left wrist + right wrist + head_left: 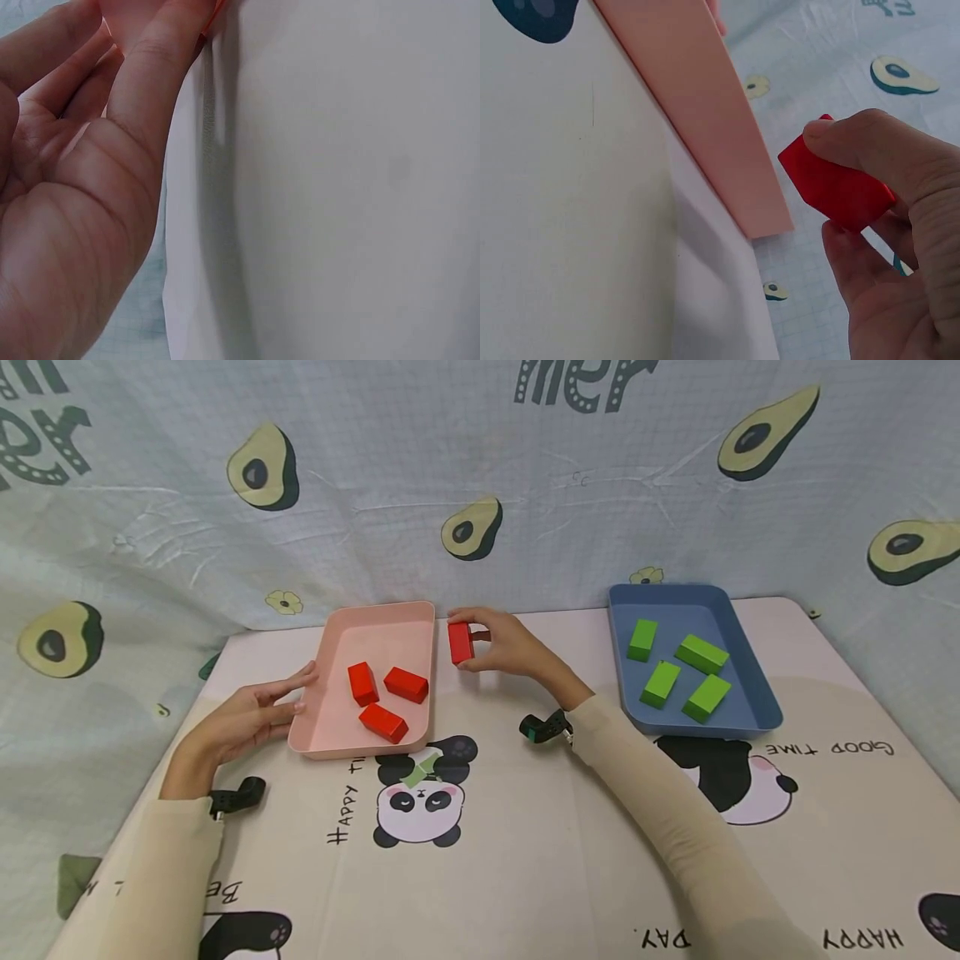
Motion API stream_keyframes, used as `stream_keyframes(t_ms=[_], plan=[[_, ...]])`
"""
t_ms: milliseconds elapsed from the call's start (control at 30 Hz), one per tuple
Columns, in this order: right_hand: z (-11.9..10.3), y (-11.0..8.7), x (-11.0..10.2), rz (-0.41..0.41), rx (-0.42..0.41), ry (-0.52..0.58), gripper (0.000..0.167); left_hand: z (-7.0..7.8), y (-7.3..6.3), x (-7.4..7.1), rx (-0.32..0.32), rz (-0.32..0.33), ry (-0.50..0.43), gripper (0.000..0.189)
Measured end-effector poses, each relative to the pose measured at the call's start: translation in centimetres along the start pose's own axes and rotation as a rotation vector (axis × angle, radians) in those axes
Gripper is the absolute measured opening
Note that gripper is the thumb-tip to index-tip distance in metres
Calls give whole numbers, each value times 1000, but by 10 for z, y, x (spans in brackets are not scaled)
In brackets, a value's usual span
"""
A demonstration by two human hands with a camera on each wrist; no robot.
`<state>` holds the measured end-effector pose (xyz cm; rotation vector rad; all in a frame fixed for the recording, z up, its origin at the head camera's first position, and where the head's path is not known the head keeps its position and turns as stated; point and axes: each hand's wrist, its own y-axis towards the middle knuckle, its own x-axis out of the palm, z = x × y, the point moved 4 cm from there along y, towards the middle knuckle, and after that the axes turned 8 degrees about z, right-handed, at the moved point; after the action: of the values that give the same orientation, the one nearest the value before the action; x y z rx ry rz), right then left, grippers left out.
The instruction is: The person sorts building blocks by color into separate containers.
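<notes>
My right hand [501, 642] holds a red block [461, 643] between thumb and fingers, just off the right side of the pink tray [382, 620]. The right wrist view shows that red block [832, 184] raised beside the tray's outer wall [697, 112], the thumb across its top. At the tray's left side, my left hand [251, 714] grips the rim with thumb and fingertips. Inside the tray lie three more blocks: one red block [363, 683] at left, another red block [407, 685] at right, and a third red block [383, 723] nearer the front.
A blue tray [675, 597] stands at the right with several green blocks [702, 653] in it. Panda drawings [420, 810] decorate the tablecloth. Behind the table hangs a curtain with avocado prints [471, 529].
</notes>
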<state>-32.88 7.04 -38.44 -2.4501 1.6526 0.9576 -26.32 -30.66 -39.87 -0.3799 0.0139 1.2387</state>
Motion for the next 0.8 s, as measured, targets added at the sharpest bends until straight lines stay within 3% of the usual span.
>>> stream_keyframes(t_ms=[600,800], plan=[[-9,-9,-5,53,20,55,69,-2,0,-2,-2,4,17,68],[-13,-11,-8,45,8,2,65,-2,1,-1,2,0,16,67]])
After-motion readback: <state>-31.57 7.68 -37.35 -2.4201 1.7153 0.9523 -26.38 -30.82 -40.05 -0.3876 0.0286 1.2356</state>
